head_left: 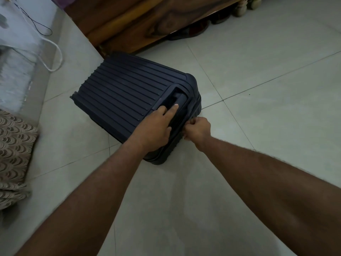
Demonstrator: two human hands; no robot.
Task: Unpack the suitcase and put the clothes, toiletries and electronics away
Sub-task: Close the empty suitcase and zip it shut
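Tiled floor (258, 89) fills most of the view, pale tiles with thin dark grout lines. Wooden furniture (132, 21), dark grain with a lighter edge band, runs across the top; turned legs show at its far right end, and dark shapes sit in the shadow under it, too dim to tell what.

Suitcase (129, 93) lies flat on the floor, centre frame, one far corner close to the wooden furniture. Dark navy hard shell, ribbed lengthwise. Closed, as far as the visible seam shows. Recessed handle (177, 95) sits at the near-right end of the top face.

Patterned cloth (13, 154) at the left edge, beige with a scallop print, partly cut off by the frame. White cable (55, 58) loops on the floor at upper left, with a thin black cable (39, 28) beyond it.

Left hand (156, 130) rests palm-down on the suitcase top, fingers spread and straight, index finger lying on the handle recess. Not gripping anything.

Right hand (198, 129) is at the suitcase's near-right side edge, fingers curled in, thumb and fingertips pinched together at the seam. What it pinches is too small and hidden by the fingers; cannot tell if it is a zip pull.
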